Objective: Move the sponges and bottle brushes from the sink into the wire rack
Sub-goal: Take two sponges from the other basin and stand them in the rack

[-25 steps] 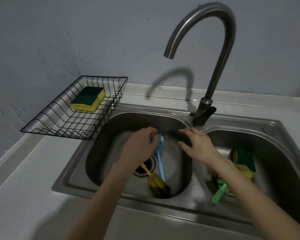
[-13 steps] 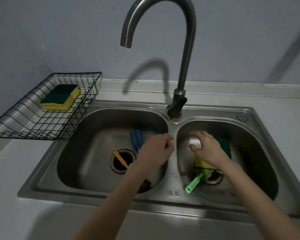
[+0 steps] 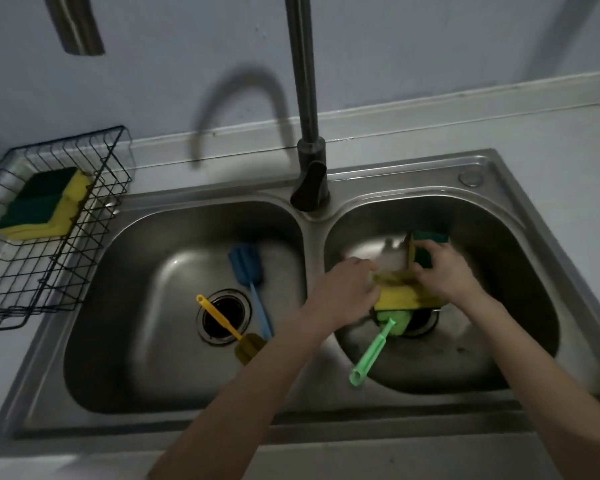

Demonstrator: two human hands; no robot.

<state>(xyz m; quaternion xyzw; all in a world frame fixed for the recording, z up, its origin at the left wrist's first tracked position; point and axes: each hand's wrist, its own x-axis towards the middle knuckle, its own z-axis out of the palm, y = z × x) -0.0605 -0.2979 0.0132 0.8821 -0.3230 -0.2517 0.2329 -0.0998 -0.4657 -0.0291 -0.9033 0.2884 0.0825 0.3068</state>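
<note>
In the right basin of the double sink (image 3: 310,233), my left hand (image 3: 347,289) and my right hand (image 3: 444,271) both close on yellow-and-green sponges (image 3: 395,299). My right hand grips one sponge standing on edge (image 3: 426,244); my left holds the flat one below. A green bottle brush (image 3: 371,355) lies under them over the drain. In the left basin lie a blue bottle brush (image 3: 248,268) and a yellow bottle brush (image 3: 222,320). The black wire rack (image 3: 94,216) at the left holds two stacked sponges (image 3: 42,206).
The tall steel faucet (image 3: 307,133) rises between the basins at the back. A grey wall stands behind. The rack sits on the counter to the left of the sink, partly over its rim.
Both hands moved from the left basin over into the right basin and closed on the sponges there. The view shifted right and down.
</note>
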